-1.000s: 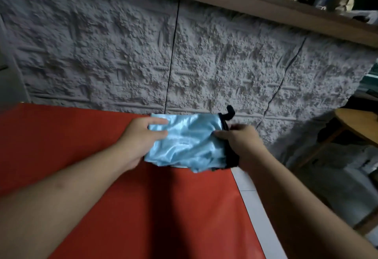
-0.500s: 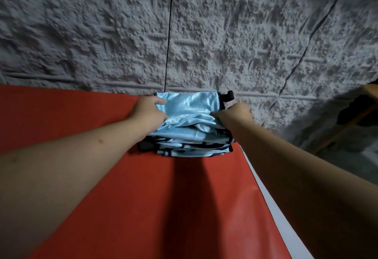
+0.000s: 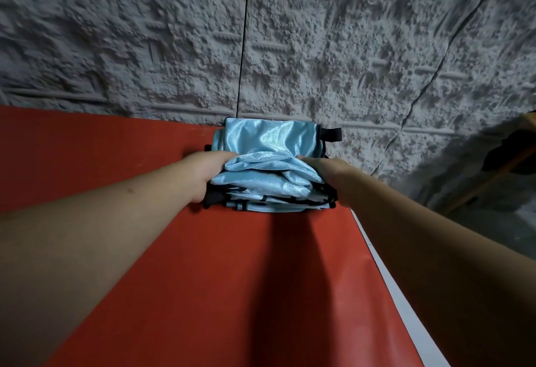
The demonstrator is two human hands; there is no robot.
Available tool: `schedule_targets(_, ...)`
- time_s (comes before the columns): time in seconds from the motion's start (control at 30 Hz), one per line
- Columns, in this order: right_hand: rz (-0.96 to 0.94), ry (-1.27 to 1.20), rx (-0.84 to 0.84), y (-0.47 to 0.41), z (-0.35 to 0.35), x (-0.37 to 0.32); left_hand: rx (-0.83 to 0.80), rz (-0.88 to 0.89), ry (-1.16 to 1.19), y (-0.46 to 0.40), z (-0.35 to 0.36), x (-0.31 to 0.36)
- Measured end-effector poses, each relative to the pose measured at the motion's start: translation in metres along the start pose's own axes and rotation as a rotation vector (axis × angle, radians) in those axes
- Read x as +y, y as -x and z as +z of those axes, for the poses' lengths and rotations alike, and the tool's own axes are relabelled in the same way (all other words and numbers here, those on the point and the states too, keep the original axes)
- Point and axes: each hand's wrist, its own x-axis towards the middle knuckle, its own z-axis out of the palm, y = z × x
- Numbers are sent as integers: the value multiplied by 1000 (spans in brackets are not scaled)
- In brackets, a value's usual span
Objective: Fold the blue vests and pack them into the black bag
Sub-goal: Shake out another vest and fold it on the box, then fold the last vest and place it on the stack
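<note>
The left hand (image 3: pixel 207 173) and the right hand (image 3: pixel 329 173) sit on each side of the blue vests (image 3: pixel 268 163). Both hands push into the pile, but the fingers are hidden, so I cannot tell their grip. The vests lie stacked in the black bag (image 3: pixel 330 134), on the red table (image 3: pixel 232 279) by the wall (image 3: pixel 261 33).

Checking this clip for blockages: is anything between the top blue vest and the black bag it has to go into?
Nothing visible. The top blue vest already sits on the stack of folded vests inside the black bag, against the wall. The left hand and right hand hold its two sides; their fingers are hidden in the fabric.
</note>
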Motion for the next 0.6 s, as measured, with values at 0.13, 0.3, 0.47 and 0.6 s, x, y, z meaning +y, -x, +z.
schedule_targets(0.13,-22,0,-7,1,-1,3,28,37,-44,-2,2,0)
schedule_targets(0.3,-42,-5,7,1,4,7,-98,-22,-79,0,-1,-1)
schedule_targets(0.47,-42,-50,30,33,17,16,-103,-71,-80,21,-18,-18)
schedule_targets(0.6,12,-28,20,74,37,31,-55,-77,-56,64,-43,-46)
